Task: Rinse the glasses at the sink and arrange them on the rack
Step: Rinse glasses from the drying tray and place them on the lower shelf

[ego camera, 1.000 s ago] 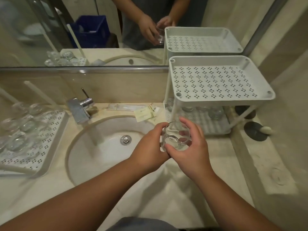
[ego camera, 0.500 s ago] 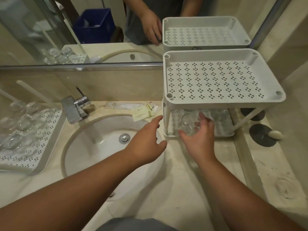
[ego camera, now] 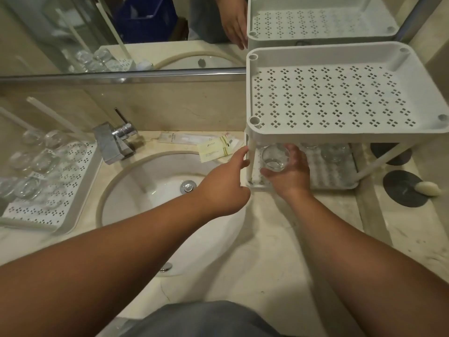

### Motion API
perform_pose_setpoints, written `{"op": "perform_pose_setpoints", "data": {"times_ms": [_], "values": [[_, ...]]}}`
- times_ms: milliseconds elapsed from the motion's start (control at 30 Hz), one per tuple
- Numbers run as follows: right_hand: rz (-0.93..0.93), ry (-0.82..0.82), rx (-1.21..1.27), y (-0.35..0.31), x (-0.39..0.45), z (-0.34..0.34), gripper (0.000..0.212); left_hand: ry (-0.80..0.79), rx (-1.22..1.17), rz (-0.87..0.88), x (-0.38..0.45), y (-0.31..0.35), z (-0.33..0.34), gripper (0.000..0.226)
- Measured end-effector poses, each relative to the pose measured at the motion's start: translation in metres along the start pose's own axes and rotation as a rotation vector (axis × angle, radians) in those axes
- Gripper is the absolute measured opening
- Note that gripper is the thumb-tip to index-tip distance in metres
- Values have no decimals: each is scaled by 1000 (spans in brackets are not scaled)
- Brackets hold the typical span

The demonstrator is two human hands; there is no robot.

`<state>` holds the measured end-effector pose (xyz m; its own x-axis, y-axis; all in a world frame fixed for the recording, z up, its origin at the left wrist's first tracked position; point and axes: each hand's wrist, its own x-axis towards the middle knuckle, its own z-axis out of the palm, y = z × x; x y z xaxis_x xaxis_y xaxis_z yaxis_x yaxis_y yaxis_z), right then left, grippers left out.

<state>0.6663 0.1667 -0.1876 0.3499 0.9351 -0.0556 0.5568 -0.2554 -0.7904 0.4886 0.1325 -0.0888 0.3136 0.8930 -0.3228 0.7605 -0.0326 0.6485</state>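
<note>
At center right, the right hand (ego camera: 290, 175) is gripping a glass (ego camera: 275, 157) with curled fingers (ego camera: 297, 154); the left hand (ego camera: 224, 184) is hovering open, fingers relaxed.

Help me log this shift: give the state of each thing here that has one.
glass: held by right hand, at lower shelf
left hand: holds nothing
top shelf: bare
faucet: no water seen running
left tray: holds glasses
</note>
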Motion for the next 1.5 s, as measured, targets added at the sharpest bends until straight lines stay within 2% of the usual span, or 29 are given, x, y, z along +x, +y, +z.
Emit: {"op": "perform_pose_setpoints", "data": {"times_ms": [400,667,800,967,1300,1500], "values": [[-14,-115,-146,12,9,23,84,-31,-1,-5,1,0,0,92],[-39,-120,-88,7,17,27,83,-32,9,-3,1,0,0,93],[-43,-99,-74,4,22,28,76,-25,3,11,0,-1,0,92],[29,-86,-68,1,28,31,79,-37,1,-1,1,-1,-1,92],[85,-80,-51,-3,33,36,74,-34,-7,-4,-1,2,-1,89],[129,-135,-74,-5,34,36,80,-20,3,-2,-1,0,0,90]]}}
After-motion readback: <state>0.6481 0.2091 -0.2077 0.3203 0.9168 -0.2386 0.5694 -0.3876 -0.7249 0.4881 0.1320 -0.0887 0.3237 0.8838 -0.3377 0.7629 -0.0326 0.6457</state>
